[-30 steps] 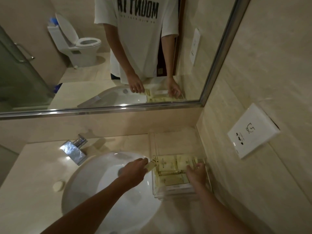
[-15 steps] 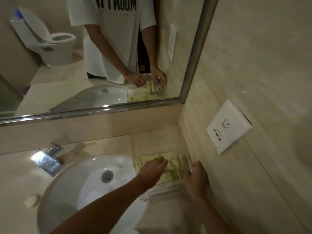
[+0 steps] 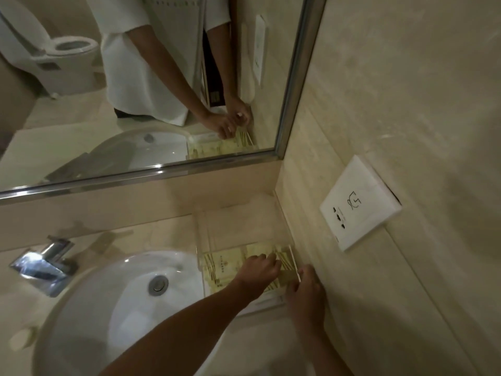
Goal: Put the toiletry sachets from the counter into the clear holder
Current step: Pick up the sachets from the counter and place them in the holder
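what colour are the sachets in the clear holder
Pale yellow-cream with thin gold stripes; the sachets show best directly in the head view, not in the mirror.

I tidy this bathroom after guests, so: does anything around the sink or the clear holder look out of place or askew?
Little stands out. The sachets lie flat in the clear holder, both hands among them. The one oddity: the wall socket plate seems to lift off the tiles at its far edge, showing a dark gap.

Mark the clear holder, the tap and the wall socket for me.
clear holder [image 3: 292,249]: head view, its right wall's top edge.
tap [image 3: 43,263]: head view, the chrome spout.
wall socket [image 3: 359,206]: head view, middle of the white faceplate.
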Demonstrator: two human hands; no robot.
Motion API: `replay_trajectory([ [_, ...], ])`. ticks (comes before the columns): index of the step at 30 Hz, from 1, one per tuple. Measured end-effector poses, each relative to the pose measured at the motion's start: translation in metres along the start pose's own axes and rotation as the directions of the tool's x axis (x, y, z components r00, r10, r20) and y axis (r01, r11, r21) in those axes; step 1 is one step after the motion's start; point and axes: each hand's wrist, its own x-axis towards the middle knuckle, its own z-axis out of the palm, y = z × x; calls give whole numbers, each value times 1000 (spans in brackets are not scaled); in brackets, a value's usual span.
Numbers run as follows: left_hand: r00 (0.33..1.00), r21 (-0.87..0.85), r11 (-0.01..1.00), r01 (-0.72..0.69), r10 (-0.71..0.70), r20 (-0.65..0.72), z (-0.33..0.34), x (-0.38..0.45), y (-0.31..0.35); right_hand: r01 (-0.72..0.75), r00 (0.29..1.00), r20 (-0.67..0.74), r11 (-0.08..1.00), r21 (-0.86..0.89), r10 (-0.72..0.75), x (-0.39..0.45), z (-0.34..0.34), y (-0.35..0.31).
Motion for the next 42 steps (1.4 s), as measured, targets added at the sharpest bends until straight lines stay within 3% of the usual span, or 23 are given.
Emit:
replay_trajectory([
  [10,986,17,994,108,-109,123,-7,4,-8,-21,997,73,1000,17,19,5,19,9],
  [16,994,-9,997,77,-76,77,-7,7,-10,-20,993,117,1000,17,18,9,22,9],
  [28,989,-75,986,148,-146,27,6,-6,-15,46,991,130,997,-54,-39,14,17,3],
  [35,934,-210,922,325,-347,-79,7,-48,-41,166,968,217,972,-166,-129,13,14,-14],
  [42,855,-273,833,482,-515,-60,16,-113,-71,344,920,263,920,-187,-291,-2,15,-49],
])
